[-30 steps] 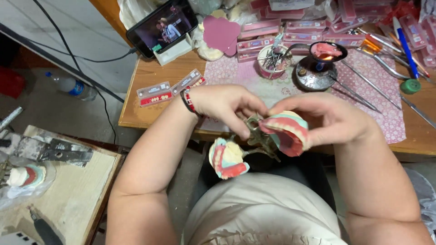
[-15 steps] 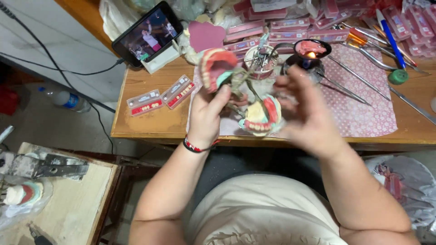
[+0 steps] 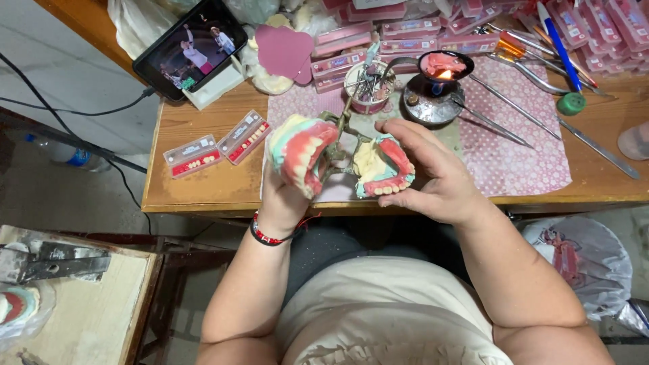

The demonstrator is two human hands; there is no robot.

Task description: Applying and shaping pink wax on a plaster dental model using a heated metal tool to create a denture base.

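1. Left hand (image 3: 287, 196) grip clamped on the pink-and-green wax upper denture model (image 3: 301, 152).
2. Right hand (image 3: 433, 179) grip wrapped round the lower model (image 3: 382, 169), just beside.
3. Hinged open above the wooden bench (image 3: 203, 182); teeth already set, wax looks unfinished.

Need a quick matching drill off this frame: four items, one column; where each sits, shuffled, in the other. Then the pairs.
Items:
1. upper denture cast
2. lower denture cast
3. tablet
4. burner with flame

Places:
A. propped at the table's back left corner
B. in the left hand
C. on the patterned mat, behind the hands
D. in the right hand

Pairs: 1-B, 2-D, 3-A, 4-C
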